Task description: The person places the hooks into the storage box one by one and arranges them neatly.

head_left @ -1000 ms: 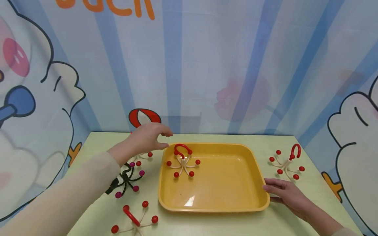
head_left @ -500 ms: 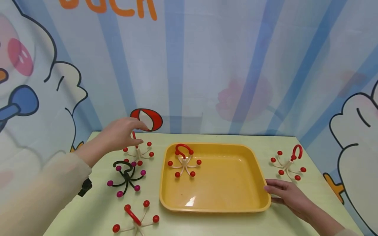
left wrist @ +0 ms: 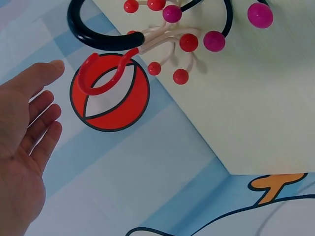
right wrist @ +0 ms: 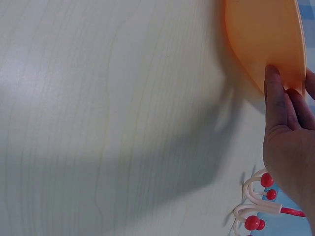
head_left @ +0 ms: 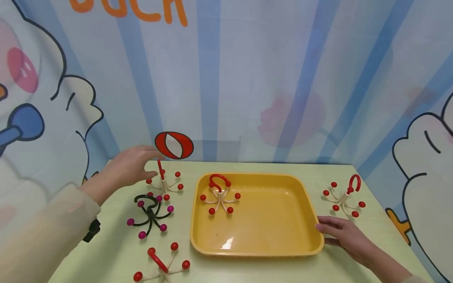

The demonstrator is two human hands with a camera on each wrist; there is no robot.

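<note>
Head: I see one cream-armed, red-hooked, ball-tipped piece (head_left: 220, 196) in the rectangular yellow plastic tray (head_left: 269, 232); four others (head_left: 158, 260) (one black, magenta-tipped (head_left: 150, 215)) sit on the pale worktop (head_left: 265, 271). I'd call it early.
Left wrist: left hand (left wrist: 19, 152) empty, fingers loose, beside the rear red hook (left wrist: 101, 90).
Right wrist: right hand (right wrist: 290, 142) grips the tray rim.

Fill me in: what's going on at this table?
A person's right hand holds the right edge of a yellow tray, which has one red-hooked, ball-tipped piece inside, toward its back left. The open left hand is beside the back-left red-hooked piece, not gripping it. Also outside the tray: a black-and-magenta piece, a front-left red-hooked piece and a far-right red-hooked piece.
</note>
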